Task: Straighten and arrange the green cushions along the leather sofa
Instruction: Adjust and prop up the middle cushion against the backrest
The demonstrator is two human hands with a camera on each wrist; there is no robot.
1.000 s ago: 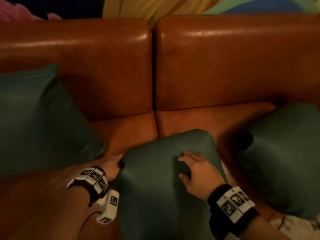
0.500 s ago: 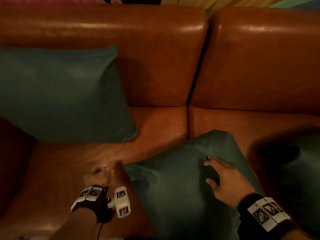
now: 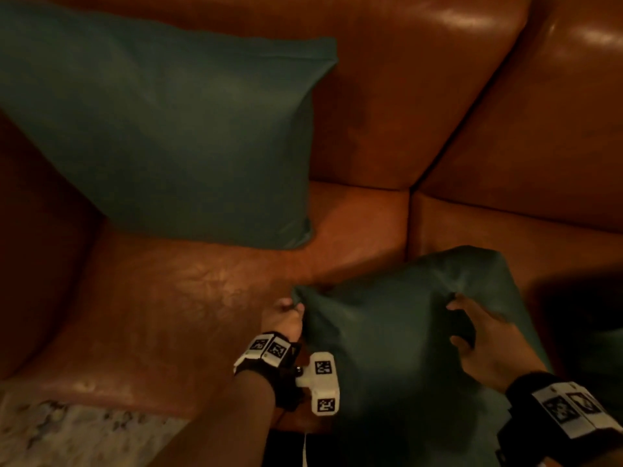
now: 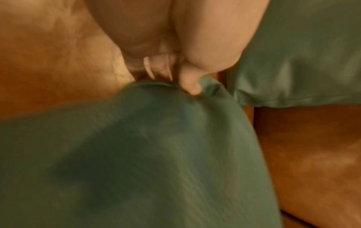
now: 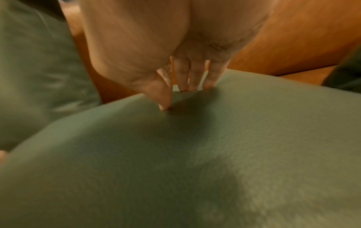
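A green cushion (image 3: 397, 348) lies tilted on the front of the brown leather sofa seat (image 3: 202, 298), straddling the seam between the two seat pads. My left hand (image 3: 293, 306) pinches its near left corner; the left wrist view shows the thumb (image 4: 190, 86) pressed on that corner fabric (image 4: 156, 138). My right hand (image 3: 455, 321) digs curled fingers and thumb into its top face, and the fingertips (image 5: 185, 86) dent the fabric (image 5: 195, 154). A second, larger green cushion (image 3: 161, 129) leans against the backrest (image 3: 404, 96) at the left.
The sofa's left armrest (image 3: 37, 230) bounds the seat. Patterned floor (image 3: 67, 433) shows below the seat's front edge. Part of a third green cushion (image 3: 603, 358) sits in shadow at the far right. Bare seat leather lies between the left cushion and the held one.
My left hand, which had come off onto the seat, is back on the cushion's left corner and pinches it. The view has swung left and closer to the left cushion.
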